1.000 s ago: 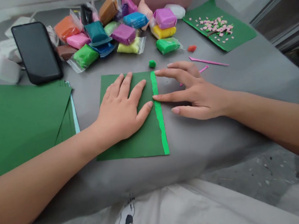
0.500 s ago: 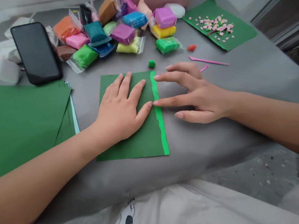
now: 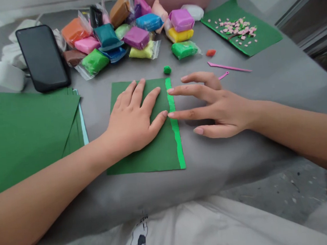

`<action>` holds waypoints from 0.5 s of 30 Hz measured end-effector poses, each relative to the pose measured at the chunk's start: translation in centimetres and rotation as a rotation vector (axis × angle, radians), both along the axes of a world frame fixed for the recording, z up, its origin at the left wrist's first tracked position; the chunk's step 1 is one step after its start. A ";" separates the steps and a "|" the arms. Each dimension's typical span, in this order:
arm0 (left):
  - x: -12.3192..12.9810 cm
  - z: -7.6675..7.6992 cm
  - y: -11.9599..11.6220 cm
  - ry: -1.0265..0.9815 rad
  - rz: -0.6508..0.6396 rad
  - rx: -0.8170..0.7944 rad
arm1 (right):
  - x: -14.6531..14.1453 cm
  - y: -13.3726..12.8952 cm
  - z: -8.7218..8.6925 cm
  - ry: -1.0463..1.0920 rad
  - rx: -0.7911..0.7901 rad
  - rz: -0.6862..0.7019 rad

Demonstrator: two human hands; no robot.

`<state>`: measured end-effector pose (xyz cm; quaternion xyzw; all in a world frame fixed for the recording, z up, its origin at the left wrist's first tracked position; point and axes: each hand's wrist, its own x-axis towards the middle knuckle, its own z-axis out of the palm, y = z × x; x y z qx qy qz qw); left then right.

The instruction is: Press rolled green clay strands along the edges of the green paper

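A dark green sheet (image 3: 146,160) lies on the grey table, with a bright green clay strip (image 3: 178,146) along its right edge. My left hand (image 3: 133,119) rests flat on the sheet with spread fingers, its thumb tip beside the strip. From the right, my right hand (image 3: 216,108) reaches over with fingers apart, and two of its fingertips touch the strip. Neither hand holds anything. A small green clay lump (image 3: 167,70) sits just above the strip's top end.
Several wrapped clay packs (image 3: 136,37) are heaped at the back, beside a black phone (image 3: 42,58). More green sheets (image 3: 24,134) lie at left. Pink tools (image 3: 230,67), a red clay bit (image 3: 211,52) and a blossom-tree card (image 3: 264,33) are at right.
The view has shifted slightly. The upper finger of my right hand on the strip has moved a little down along it; my left hand stays flat on the sheet.
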<state>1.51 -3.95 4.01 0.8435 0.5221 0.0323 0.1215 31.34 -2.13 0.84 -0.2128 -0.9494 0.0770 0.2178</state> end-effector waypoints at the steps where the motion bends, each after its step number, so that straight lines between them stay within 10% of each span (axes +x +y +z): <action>1: 0.0 0.0 0.1 0.007 0.010 -0.004 | 0.0 0.0 0.0 0.007 0.046 0.011; 15: -0.4 -0.4 1.7 -0.002 0.090 0.016 | -0.5 -0.5 -1.1 -0.016 0.022 -0.071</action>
